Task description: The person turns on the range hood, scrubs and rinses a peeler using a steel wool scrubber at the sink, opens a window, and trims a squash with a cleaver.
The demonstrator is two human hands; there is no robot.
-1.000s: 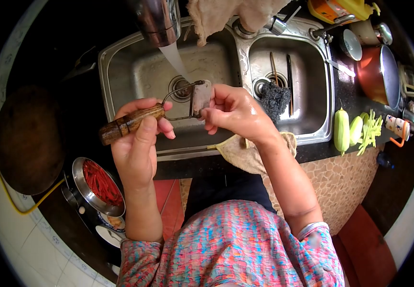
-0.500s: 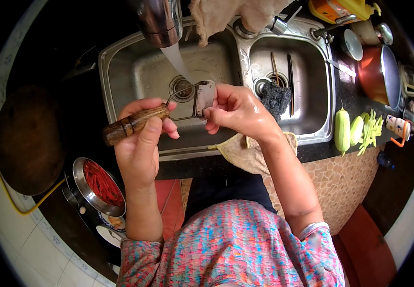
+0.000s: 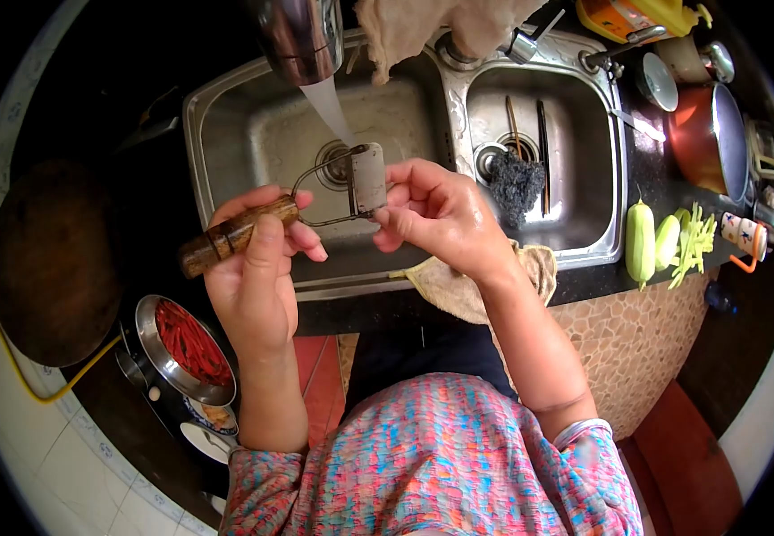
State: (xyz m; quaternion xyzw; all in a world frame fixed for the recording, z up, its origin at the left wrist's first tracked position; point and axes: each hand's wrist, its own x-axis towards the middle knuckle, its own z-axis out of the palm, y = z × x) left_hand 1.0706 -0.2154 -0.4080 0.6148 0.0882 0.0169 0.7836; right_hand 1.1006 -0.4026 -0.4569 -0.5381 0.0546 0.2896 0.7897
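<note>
My left hand (image 3: 257, 268) is wrapped round the wooden handle of a peeler (image 3: 235, 237), whose wire frame and flat metal blade (image 3: 368, 179) point to the right. The fingers of my right hand (image 3: 441, 210) pinch the blade's lower right edge. Water (image 3: 326, 107) runs from the faucet (image 3: 299, 45) beside the top of the blade. Both hands are over the front part of the left basin (image 3: 262, 134) of a steel sink.
The right basin (image 3: 575, 98) holds a dark scouring pad (image 3: 517, 186) and chopsticks. Green gourds (image 3: 640, 243) and cut strips (image 3: 693, 246) lie right, near a red pot (image 3: 704, 138). A bowl of red peppers (image 3: 192, 344) stands left. A cloth (image 3: 454, 290) hangs over the front edge.
Over the last half second, both hands and the peeler have shifted slightly left. The blade's top now stands closer to the running water.
</note>
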